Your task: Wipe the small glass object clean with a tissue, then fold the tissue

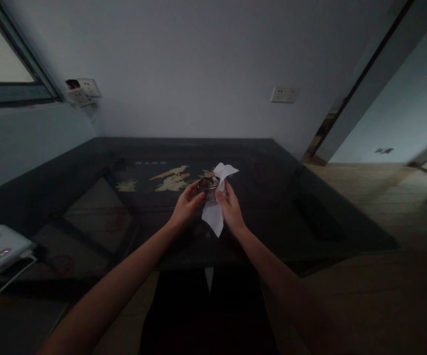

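Observation:
Above the dark table, my left hand (pixel 188 201) is closed on the left side of a small see-through object (pixel 208 188) with thin dark edges; its exact kind is hard to make out in the dim light. My right hand (pixel 231 207) pinches a white tissue (pixel 213 217) against the object's right side. One end of the tissue sticks up over my right fingers, and the other hangs below the object. My fingers hide part of both things.
The glossy black table (pixel 265 197) bears a printed bird-and-flower picture (pixel 172 180). A dark flat oblong thing (pixel 318 217) lies at the right. A white device (pixel 2 249) with a cable is at the left edge. Sockets (pixel 285 94) are on the wall behind.

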{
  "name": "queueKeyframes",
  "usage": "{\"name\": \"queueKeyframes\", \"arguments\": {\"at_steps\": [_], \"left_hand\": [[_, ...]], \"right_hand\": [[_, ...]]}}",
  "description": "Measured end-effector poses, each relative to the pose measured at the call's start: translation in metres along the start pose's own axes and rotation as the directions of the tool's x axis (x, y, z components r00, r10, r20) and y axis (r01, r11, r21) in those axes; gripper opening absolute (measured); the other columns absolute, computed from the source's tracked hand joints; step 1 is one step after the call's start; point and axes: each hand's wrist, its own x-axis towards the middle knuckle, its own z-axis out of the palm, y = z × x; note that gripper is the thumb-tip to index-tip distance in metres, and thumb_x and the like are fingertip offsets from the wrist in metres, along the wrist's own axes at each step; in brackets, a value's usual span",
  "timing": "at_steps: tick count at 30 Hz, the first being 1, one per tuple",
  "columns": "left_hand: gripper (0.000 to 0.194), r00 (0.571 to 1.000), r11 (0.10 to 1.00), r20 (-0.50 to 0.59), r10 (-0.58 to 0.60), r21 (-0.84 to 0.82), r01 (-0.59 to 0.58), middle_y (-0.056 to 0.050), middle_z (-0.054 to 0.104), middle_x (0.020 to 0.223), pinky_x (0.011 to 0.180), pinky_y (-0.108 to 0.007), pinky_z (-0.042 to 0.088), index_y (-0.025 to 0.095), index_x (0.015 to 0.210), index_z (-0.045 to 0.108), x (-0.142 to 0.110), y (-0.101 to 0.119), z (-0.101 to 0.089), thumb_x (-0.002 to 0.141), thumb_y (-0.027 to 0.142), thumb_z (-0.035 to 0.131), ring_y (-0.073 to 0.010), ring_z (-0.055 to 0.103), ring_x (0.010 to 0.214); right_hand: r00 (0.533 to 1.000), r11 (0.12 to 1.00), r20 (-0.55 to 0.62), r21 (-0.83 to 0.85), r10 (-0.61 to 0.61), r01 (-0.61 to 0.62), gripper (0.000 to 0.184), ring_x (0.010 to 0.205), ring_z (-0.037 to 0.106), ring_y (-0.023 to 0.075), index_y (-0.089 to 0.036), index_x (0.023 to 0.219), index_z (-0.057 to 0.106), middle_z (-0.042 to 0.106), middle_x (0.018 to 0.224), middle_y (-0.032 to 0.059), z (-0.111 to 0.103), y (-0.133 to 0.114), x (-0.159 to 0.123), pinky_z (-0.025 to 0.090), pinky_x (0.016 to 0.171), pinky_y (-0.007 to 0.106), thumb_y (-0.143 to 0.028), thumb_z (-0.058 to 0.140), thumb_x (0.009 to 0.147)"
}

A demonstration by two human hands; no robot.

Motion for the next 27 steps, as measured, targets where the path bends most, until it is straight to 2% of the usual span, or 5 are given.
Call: {"name": "queueKeyframes", "arguments": {"at_steps": [7, 11, 15, 20, 27], "left_hand": [[0.073, 0.994, 1.0, 0.103, 0.029, -0.011, -0.028, -0.013, 0.054, 0.133, 0.099, -0.039, 0.044, 0.018, 0.127, 0.05, 0.0, -0.004, 0.001, 0.061, 0.025, 0.079, -0.0278, 0.052, 0.12], [0.069, 0.992, 0.997, 0.129, -0.019, -0.074, 0.029, -0.012, 0.059, 0.126, 0.1, -0.041, 0.042, 0.017, 0.121, 0.055, -0.002, -0.002, 0.005, 0.059, 0.029, 0.081, -0.0275, 0.055, 0.117], [0.06, 0.994, 0.978, 0.087, -0.066, -0.193, 0.082, -0.01, 0.067, 0.113, 0.097, -0.037, 0.044, 0.017, 0.113, 0.061, -0.002, 0.0, 0.008, 0.062, 0.044, 0.078, -0.0236, 0.061, 0.107], [0.054, 0.988, 0.945, 0.033, -0.148, -0.29, 0.151, -0.009, 0.068, 0.108, 0.094, -0.031, 0.046, 0.016, 0.101, 0.064, -0.001, -0.003, 0.007, 0.062, 0.051, 0.076, -0.0197, 0.062, 0.103], [0.064, 0.994, 0.974, 0.052, -0.096, -0.203, 0.104, -0.011, 0.061, 0.123, 0.097, -0.034, 0.044, 0.018, 0.12, 0.056, -0.005, -0.009, 0.012, 0.063, 0.039, 0.079, -0.0247, 0.057, 0.114]], "right_hand": [[0.991, 0.98, -0.002, -0.144, -0.136, 0.135, 0.048, 0.127, 0.045, 0.0244, -0.03, 0.126, 0.051, 0.052, 0.133, 0.0058, 0.002, -0.006, -0.004, 0.03, 0.111, 0.047, -0.051, 0.055, 0.084], [0.999, 0.999, -0.039, -0.035, -0.028, 0.026, 0.048, 0.124, 0.049, 0.0235, -0.026, 0.121, 0.055, 0.059, 0.124, 0.0066, 0.002, -0.01, 0.0, 0.031, 0.111, 0.045, -0.058, 0.042, 0.087], [0.999, 0.998, -0.022, 0.032, 0.048, -0.047, 0.058, 0.133, 0.039, 0.0225, -0.026, 0.128, 0.048, 0.05, 0.137, 0.006, 0.004, -0.01, 0.0, 0.023, 0.115, 0.045, -0.063, 0.043, 0.085], [0.995, 0.995, 0.072, -0.061, -0.072, 0.076, 0.064, 0.139, 0.026, 0.0221, -0.029, 0.14, 0.032, 0.033, 0.148, 0.0055, 0.01, -0.009, -0.006, 0.017, 0.116, 0.046, -0.057, 0.048, 0.085], [0.983, 0.951, -0.001, -0.255, -0.183, 0.177, 0.052, 0.133, 0.034, 0.0237, -0.03, 0.136, 0.038, 0.04, 0.139, 0.0084, 0.013, -0.008, -0.007, 0.022, 0.114, 0.046, -0.048, 0.048, 0.088]]}}
